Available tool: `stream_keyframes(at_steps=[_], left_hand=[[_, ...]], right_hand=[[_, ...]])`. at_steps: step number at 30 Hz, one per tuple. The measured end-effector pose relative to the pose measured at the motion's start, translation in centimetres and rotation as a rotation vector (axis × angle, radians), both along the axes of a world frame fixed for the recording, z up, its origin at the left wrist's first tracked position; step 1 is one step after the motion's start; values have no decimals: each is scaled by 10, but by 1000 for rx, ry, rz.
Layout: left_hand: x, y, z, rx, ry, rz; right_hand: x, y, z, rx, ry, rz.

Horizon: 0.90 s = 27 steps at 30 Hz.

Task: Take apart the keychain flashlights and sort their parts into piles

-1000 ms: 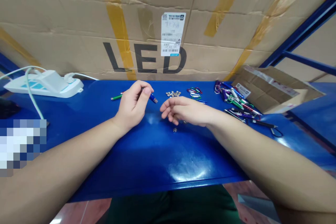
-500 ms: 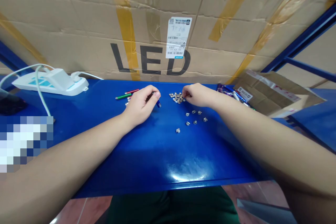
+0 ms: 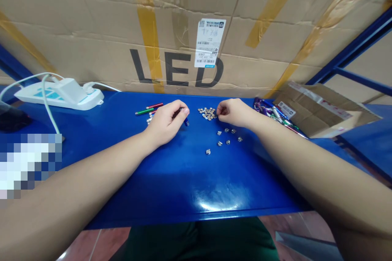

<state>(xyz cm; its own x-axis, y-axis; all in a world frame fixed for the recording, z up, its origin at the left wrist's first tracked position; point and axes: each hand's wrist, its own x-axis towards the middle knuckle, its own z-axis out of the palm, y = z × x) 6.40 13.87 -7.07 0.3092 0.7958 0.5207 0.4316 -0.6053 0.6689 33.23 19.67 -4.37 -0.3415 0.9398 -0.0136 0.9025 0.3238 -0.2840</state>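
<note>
My left hand (image 3: 167, 121) is curled round a small blue pen-shaped torch (image 3: 185, 121) whose tip pokes out past the fingers. My right hand (image 3: 233, 113) rests on the blue table (image 3: 183, 179) with its fingertips pinched at the edge of a pile of small silver button cells (image 3: 207, 113); what the pinch holds is too small to see. Several loose button cells (image 3: 228, 136) lie scattered just in front of it. Green and red torch bodies (image 3: 149, 109) lie behind my left hand.
A white power strip (image 3: 58, 97) with a cable sits at the back left. Coloured torches and carabiners (image 3: 277, 116) are heaped at the right beside an open cardboard box (image 3: 321, 108). A large taped carton marked LED (image 3: 183, 28) closes the back.
My right hand moved from the middle of the table back to the pile of button cells, leaving several cells on the table. The left hand kept hold of the blue torch.
</note>
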Motion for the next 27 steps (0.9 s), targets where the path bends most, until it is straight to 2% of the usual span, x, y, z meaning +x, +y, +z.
stream_keyframes(at_steps=[6,15,27], left_hand=[[0,0,1,2,4,2],[0,0,1,-16,10,-10],[0,-1,2,-11,25,-3]], right_hand=[[3,-3,-4,41,68,115],[3,-5,-7,151,-71,263],[4,-6,-9,142,-55,112]])
